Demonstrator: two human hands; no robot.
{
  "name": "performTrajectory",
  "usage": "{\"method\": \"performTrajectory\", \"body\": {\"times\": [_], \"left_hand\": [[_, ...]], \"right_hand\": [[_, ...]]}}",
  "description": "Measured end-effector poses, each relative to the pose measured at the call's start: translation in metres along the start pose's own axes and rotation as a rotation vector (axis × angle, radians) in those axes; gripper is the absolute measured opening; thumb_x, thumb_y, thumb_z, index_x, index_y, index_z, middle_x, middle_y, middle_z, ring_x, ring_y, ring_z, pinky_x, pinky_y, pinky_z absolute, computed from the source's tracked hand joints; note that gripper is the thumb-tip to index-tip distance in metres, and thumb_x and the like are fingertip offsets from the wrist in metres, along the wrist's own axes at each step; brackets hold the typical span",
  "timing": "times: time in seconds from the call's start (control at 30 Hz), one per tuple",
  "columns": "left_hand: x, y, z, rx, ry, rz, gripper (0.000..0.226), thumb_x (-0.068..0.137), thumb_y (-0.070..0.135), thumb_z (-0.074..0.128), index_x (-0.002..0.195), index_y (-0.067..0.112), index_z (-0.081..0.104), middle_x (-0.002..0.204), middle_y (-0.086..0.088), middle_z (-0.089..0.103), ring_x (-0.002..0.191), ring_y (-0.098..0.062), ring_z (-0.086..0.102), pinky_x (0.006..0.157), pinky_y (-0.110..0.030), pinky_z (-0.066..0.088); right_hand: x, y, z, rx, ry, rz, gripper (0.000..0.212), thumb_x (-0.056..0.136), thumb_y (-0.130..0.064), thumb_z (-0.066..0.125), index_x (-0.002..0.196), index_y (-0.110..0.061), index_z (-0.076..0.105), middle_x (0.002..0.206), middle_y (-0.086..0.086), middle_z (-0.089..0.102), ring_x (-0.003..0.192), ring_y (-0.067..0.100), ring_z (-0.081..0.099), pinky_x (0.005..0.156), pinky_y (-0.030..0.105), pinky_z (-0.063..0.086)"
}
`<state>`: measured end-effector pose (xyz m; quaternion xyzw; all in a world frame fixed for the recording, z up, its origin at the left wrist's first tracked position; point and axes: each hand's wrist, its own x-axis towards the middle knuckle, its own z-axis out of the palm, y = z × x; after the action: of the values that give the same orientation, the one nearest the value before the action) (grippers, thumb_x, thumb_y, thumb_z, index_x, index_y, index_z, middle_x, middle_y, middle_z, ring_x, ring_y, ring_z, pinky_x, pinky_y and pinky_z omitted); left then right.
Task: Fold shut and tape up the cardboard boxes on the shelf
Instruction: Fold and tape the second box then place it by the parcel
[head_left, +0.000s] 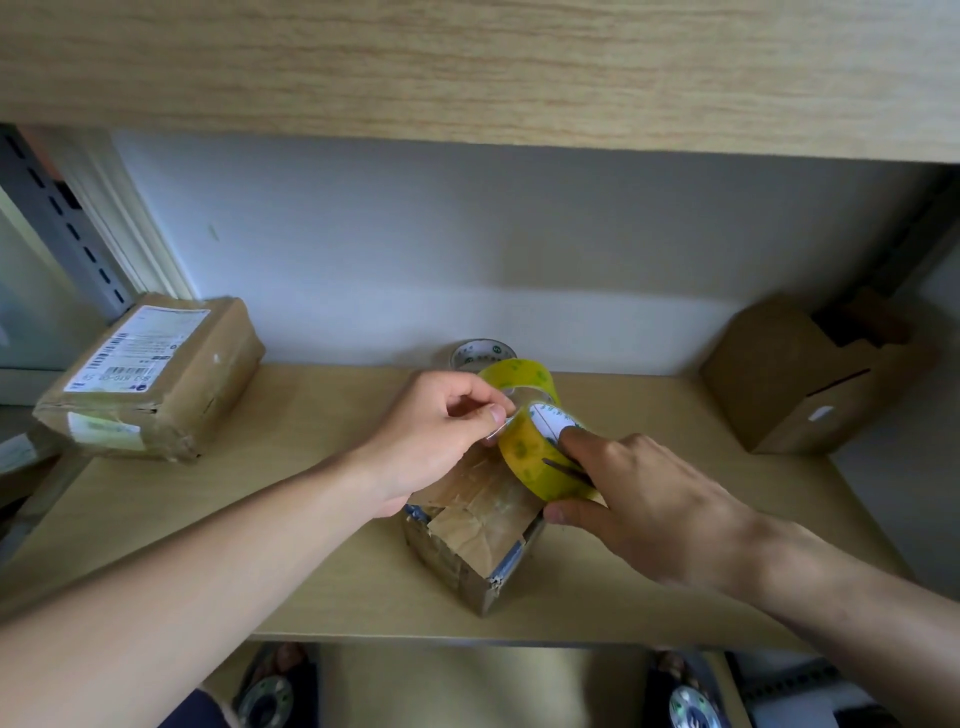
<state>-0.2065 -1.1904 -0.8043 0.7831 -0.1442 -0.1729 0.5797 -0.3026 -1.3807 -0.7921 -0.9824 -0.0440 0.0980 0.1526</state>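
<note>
A small cardboard box (475, 525) stands on the wooden shelf (291, 519), its top flaps folded down and creased with old tape. Just above it my right hand (639, 499) grips a yellow roll of tape (535, 452), one finger through its core. My left hand (441, 431) pinches the loose end of the tape at the roll's left edge, between thumb and forefinger. A second yellow roll (519, 376) stands behind the held one, and a white roll (475, 353) lies further back by the wall.
A taped parcel with a white shipping label (150, 376) lies at the shelf's left end. A brown cardboard box with an open top (800, 379) stands at the right end. An upper shelf board (467, 67) hangs overhead. More tape rolls (265, 699) sit below.
</note>
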Motion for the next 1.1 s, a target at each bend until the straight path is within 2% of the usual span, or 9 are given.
{"method": "performTrajectory", "body": {"times": [0.13, 0.2, 0.3, 0.4, 0.6, 0.67, 0.83, 1.0, 1.1], "left_hand": [[-0.006, 0.010, 0.001, -0.039, 0.027, -0.090, 0.011, 0.100, 0.007, 0.063, 0.104, 0.005, 0.073, 0.092, -0.004, 0.070, 0.064, 0.001, 0.061, 0.048, -0.004, 0.043], [-0.009, 0.013, 0.001, -0.076, 0.019, -0.145, 0.010, 0.100, 0.010, 0.064, 0.104, 0.009, 0.073, 0.099, 0.000, 0.073, 0.069, -0.002, 0.065, 0.052, -0.021, 0.052], [-0.014, 0.013, 0.000, -0.129, 0.024, -0.203, 0.009, 0.097, 0.015, 0.069, 0.101, 0.018, 0.076, 0.100, 0.008, 0.076, 0.080, -0.007, 0.069, 0.073, -0.034, 0.043], [-0.015, 0.009, 0.001, -0.084, 0.083, -0.178, 0.008, 0.095, 0.016, 0.072, 0.097, 0.022, 0.078, 0.091, 0.001, 0.075, 0.076, -0.005, 0.066, 0.072, -0.033, 0.048], [-0.015, 0.010, -0.006, -0.081, 0.180, -0.091, 0.006, 0.092, 0.017, 0.076, 0.092, 0.022, 0.079, 0.074, 0.003, 0.067, 0.066, -0.003, 0.057, 0.059, -0.011, 0.047], [-0.016, 0.013, -0.009, -0.082, 0.174, -0.087, 0.006, 0.091, 0.018, 0.077, 0.090, 0.024, 0.079, 0.076, 0.000, 0.068, 0.064, -0.004, 0.056, 0.060, -0.013, 0.047], [-0.022, 0.021, -0.008, -0.128, 0.126, -0.108, 0.008, 0.089, 0.017, 0.078, 0.097, 0.019, 0.081, 0.075, 0.004, 0.074, 0.058, -0.003, 0.052, 0.059, -0.016, 0.039], [-0.025, 0.024, 0.000, -0.205, 0.118, -0.171, 0.007, 0.088, 0.014, 0.078, 0.094, 0.018, 0.081, 0.077, 0.000, 0.076, 0.056, -0.002, 0.053, 0.067, -0.029, 0.037], [-0.025, 0.023, 0.000, -0.225, 0.129, -0.192, 0.008, 0.088, 0.010, 0.078, 0.092, 0.016, 0.081, 0.076, -0.001, 0.076, 0.055, -0.003, 0.053, 0.068, -0.030, 0.037]], "right_hand": [[0.008, 0.007, 0.000, -0.040, 0.029, 0.018, 0.037, 0.095, -0.052, 0.064, 0.100, -0.025, 0.039, 0.082, 0.001, 0.058, 0.074, 0.030, 0.054, 0.069, 0.043, 0.049], [0.012, 0.010, -0.002, -0.057, 0.045, 0.011, 0.035, 0.095, -0.050, 0.065, 0.106, -0.028, 0.041, 0.094, 0.002, 0.066, 0.084, 0.033, 0.061, 0.073, 0.043, 0.051], [0.018, 0.011, -0.009, -0.081, 0.036, -0.008, 0.036, 0.093, -0.049, 0.068, 0.101, -0.037, 0.036, 0.100, 0.001, 0.068, 0.089, 0.030, 0.064, 0.073, 0.039, 0.050], [0.021, 0.013, -0.017, -0.082, 0.030, -0.022, 0.033, 0.090, -0.050, 0.072, 0.103, -0.036, 0.045, 0.097, -0.004, 0.065, 0.088, 0.025, 0.062, 0.071, 0.037, 0.047], [0.013, 0.015, -0.038, -0.030, 0.149, -0.213, 0.029, 0.090, -0.055, 0.070, 0.094, -0.031, 0.054, 0.079, -0.011, 0.062, 0.072, 0.010, 0.059, 0.068, 0.036, 0.050], [0.008, 0.017, -0.047, 0.019, 0.207, -0.272, 0.032, 0.093, -0.064, 0.059, 0.083, -0.034, 0.050, 0.069, -0.011, 0.055, 0.065, 0.009, 0.055, 0.057, 0.023, 0.040], [0.007, 0.019, -0.056, 0.069, 0.271, -0.274, 0.045, 0.093, -0.079, 0.033, 0.073, -0.039, 0.039, 0.058, -0.008, 0.047, 0.052, 0.011, 0.044, 0.051, 0.023, 0.032], [0.008, 0.022, -0.063, 0.127, 0.302, -0.247, 0.059, 0.103, -0.068, 0.026, 0.071, -0.025, 0.049, 0.056, 0.000, 0.045, 0.051, 0.011, 0.040, 0.052, 0.023, 0.030], [0.009, 0.018, -0.068, 0.039, 0.287, -0.226, 0.056, 0.098, -0.068, 0.034, 0.064, -0.024, 0.043, 0.053, -0.001, 0.042, 0.048, 0.014, 0.040, 0.051, 0.027, 0.026]]}}
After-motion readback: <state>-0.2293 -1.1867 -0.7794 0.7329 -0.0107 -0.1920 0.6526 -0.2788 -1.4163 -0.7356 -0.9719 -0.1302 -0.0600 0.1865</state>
